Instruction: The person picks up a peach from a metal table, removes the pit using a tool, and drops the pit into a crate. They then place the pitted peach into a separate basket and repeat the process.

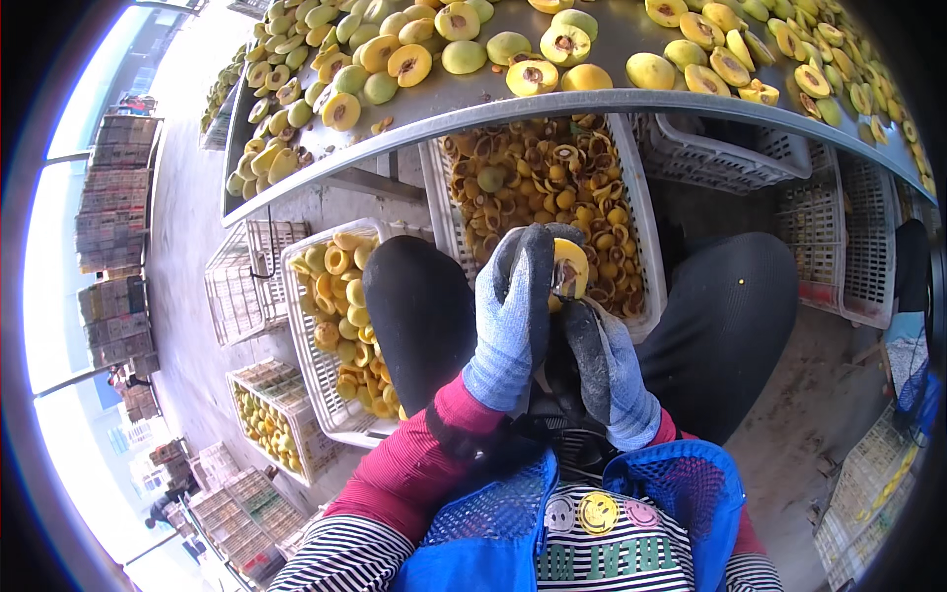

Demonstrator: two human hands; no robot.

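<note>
My left hand, in a blue and black coated knit glove, grips a yellow peach half with its cut face turned to the right. Just below, my right hand, gloved alike, is closed around a small metal pitting tool. The tool's shiny end touches the inside of the half, and its handle is hidden by the fingers. Both hands are between my knees, above the near part of a white plastic crate full of yellow and brown peach scraps.
A metal table with many cut peaches spans the front. Left of my knee stands a white crate of hollowed halves. Other crates are under the table at right. Another person's leg shows at the right edge.
</note>
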